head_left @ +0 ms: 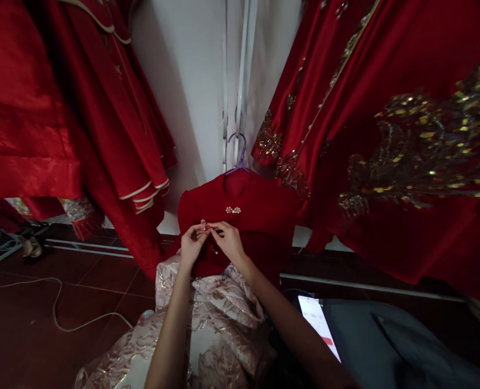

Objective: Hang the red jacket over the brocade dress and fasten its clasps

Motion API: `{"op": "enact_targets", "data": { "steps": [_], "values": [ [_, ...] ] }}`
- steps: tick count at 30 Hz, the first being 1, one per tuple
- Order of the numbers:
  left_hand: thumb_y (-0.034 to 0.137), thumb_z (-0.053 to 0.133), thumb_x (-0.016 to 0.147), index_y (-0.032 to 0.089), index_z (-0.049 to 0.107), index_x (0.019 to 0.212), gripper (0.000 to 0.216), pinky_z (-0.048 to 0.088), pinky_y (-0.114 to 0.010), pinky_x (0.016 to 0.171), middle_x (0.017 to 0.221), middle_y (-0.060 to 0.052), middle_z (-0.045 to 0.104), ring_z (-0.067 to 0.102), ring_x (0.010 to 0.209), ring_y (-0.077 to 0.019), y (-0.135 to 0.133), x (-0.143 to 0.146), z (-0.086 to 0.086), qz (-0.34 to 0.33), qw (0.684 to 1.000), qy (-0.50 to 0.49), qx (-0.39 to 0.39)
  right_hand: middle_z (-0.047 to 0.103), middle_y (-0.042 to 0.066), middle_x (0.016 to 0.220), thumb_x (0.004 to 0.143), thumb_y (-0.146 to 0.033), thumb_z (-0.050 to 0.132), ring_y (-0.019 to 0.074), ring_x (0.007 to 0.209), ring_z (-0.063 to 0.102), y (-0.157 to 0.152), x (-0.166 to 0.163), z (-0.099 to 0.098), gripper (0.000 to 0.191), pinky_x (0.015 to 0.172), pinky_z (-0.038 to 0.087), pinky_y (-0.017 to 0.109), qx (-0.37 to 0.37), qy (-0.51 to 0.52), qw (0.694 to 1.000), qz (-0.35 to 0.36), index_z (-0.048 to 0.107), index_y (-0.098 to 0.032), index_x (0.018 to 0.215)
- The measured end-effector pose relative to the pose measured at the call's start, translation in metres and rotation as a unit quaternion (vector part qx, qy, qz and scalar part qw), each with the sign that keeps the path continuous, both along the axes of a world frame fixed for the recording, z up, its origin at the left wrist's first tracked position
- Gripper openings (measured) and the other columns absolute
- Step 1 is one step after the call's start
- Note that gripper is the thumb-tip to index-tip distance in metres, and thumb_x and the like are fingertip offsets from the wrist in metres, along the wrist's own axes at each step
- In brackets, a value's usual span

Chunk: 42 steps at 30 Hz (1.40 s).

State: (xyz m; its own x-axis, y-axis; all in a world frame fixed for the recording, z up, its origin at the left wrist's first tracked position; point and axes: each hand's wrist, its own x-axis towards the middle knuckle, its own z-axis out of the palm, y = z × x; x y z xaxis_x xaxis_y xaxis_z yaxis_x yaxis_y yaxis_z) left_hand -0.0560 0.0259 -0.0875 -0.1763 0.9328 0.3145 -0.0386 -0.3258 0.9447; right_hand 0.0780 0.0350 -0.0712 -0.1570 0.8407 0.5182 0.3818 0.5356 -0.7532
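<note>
A red garment (259, 208) hangs in front of me on a purple hanger (240, 156). High on its front sits a pair of pearl flower ornaments (233, 210). Just below and to the left, my left hand (191, 244) and my right hand (228, 242) meet, their fingertips pinched together on a small pearl flower fastener (203, 222). The fingers partly cover it, and its exact form is hard to make out. Under my wrists, a small shiny bit (215, 250) shows on the red cloth. Pale pink and gold brocade fabric (219, 302) lies bunched beneath my forearms.
Red garments with cream trim (114, 108) hang at left; a red gown with gold sequins (430, 146) hangs at right. A lit phone (318, 327) rests by a dark grey cushioned surface (365, 335). A white cable (57, 308) crosses the tiled floor near shoes (31, 247).
</note>
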Motion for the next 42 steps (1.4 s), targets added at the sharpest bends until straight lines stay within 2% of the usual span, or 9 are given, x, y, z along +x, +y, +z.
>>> {"op": "enact_targets", "data": {
  "steps": [11, 15, 18, 21, 25, 30, 36, 39, 42],
  "values": [
    [0.029, 0.067, 0.068, 0.014, 0.068, 0.087, 0.024, 0.052, -0.035, 0.083, 0.089, -0.007, 0.071, 0.066, 0.08, -0.0176, -0.003, -0.007, 0.002, 0.049, 0.996, 0.073, -0.001, 0.067, 0.004, 0.096, 0.084, -0.027, 0.053, 0.0142, 0.079, 0.064, -0.002, -0.002, 0.004, 0.024, 0.067, 0.057, 0.024, 0.0, 0.035, 0.999, -0.001, 0.068, -0.022, 0.101],
    [0.031, 0.067, 0.068, 0.014, 0.067, 0.085, 0.023, 0.052, -0.034, 0.081, 0.084, -0.006, 0.07, 0.065, 0.076, -0.0163, 0.0, -0.012, 0.007, 0.022, 0.995, 0.101, 0.001, 0.067, 0.005, 0.095, 0.084, -0.029, 0.053, 0.0144, 0.079, 0.064, -0.002, -0.004, 0.005, 0.022, 0.067, 0.056, 0.025, 0.001, 0.041, 0.999, -0.012, 0.067, -0.021, 0.099],
    [0.027, 0.064, 0.07, 0.015, 0.06, 0.087, 0.022, 0.052, -0.031, 0.078, 0.084, -0.005, 0.066, 0.063, 0.076, -0.014, -0.001, -0.01, 0.006, 0.003, 0.996, 0.087, 0.016, 0.067, 0.005, 0.091, 0.083, -0.03, 0.052, 0.0137, 0.078, 0.065, -0.001, -0.002, 0.006, 0.021, 0.066, 0.056, 0.025, -0.034, 0.056, 0.998, 0.007, 0.062, -0.02, 0.1],
    [0.018, 0.06, 0.07, 0.016, 0.052, 0.094, 0.025, 0.051, -0.028, 0.069, 0.089, -0.004, 0.059, 0.06, 0.074, -0.0123, -0.015, -0.001, -0.003, 0.036, 0.994, 0.101, 0.036, 0.068, 0.005, 0.089, 0.084, -0.029, 0.051, 0.0134, 0.078, 0.066, -0.006, 0.011, 0.009, 0.022, 0.066, 0.055, 0.025, -0.091, 0.084, 0.991, 0.054, 0.056, -0.018, 0.103],
    [0.008, 0.055, 0.067, 0.019, 0.054, 0.094, 0.03, 0.047, -0.034, 0.08, 0.095, -0.005, 0.055, 0.055, 0.09, -0.0177, -0.047, 0.013, -0.021, 0.012, 0.959, 0.276, 0.056, 0.068, 0.005, 0.093, 0.083, -0.03, 0.051, 0.0149, 0.086, 0.065, -0.023, 0.05, 0.016, 0.019, 0.073, 0.052, 0.027, -0.095, 0.008, 0.992, 0.082, 0.061, -0.018, 0.094],
    [0.01, 0.053, 0.072, 0.021, 0.058, 0.091, 0.022, 0.044, -0.037, 0.083, 0.093, -0.006, 0.049, 0.05, 0.09, -0.0205, -0.056, 0.019, -0.035, 0.04, 0.92, 0.385, 0.062, 0.071, 0.005, 0.083, 0.08, -0.027, 0.054, 0.0171, 0.075, 0.066, -0.039, 0.088, 0.015, 0.016, 0.069, 0.049, 0.027, -0.125, -0.134, 0.983, 0.013, 0.066, -0.021, 0.089],
    [0.018, 0.05, 0.08, 0.022, 0.059, 0.087, 0.012, 0.044, -0.035, 0.08, 0.086, -0.005, 0.048, 0.051, 0.086, -0.0203, -0.054, 0.018, -0.031, 0.06, 0.919, 0.382, 0.079, 0.067, 0.004, 0.068, 0.066, -0.031, 0.07, 0.0174, 0.064, 0.064, -0.037, 0.069, -0.004, 0.024, 0.058, 0.043, 0.024, -0.168, -0.228, 0.959, -0.009, 0.061, -0.02, 0.085],
    [0.022, 0.05, 0.083, 0.022, 0.059, 0.091, 0.013, 0.043, -0.035, 0.082, 0.091, -0.006, 0.052, 0.053, 0.089, -0.0201, -0.062, 0.022, -0.024, 0.075, 0.93, 0.351, 0.079, 0.067, 0.004, 0.072, 0.062, -0.023, 0.073, 0.0173, 0.067, 0.064, -0.034, 0.056, -0.013, 0.032, 0.059, 0.044, 0.024, -0.176, -0.212, 0.961, -0.035, 0.057, -0.018, 0.089],
    [0.028, 0.051, 0.084, 0.021, 0.058, 0.092, 0.013, 0.045, -0.031, 0.077, 0.088, -0.005, 0.057, 0.056, 0.082, -0.0175, -0.067, 0.029, -0.025, 0.095, 0.949, 0.295, 0.054, 0.067, 0.007, 0.078, 0.066, -0.021, 0.07, 0.0174, 0.073, 0.064, -0.031, 0.05, -0.024, 0.027, 0.064, 0.047, 0.026, -0.175, -0.161, 0.971, -0.02, 0.058, -0.017, 0.09]
  ]
}}
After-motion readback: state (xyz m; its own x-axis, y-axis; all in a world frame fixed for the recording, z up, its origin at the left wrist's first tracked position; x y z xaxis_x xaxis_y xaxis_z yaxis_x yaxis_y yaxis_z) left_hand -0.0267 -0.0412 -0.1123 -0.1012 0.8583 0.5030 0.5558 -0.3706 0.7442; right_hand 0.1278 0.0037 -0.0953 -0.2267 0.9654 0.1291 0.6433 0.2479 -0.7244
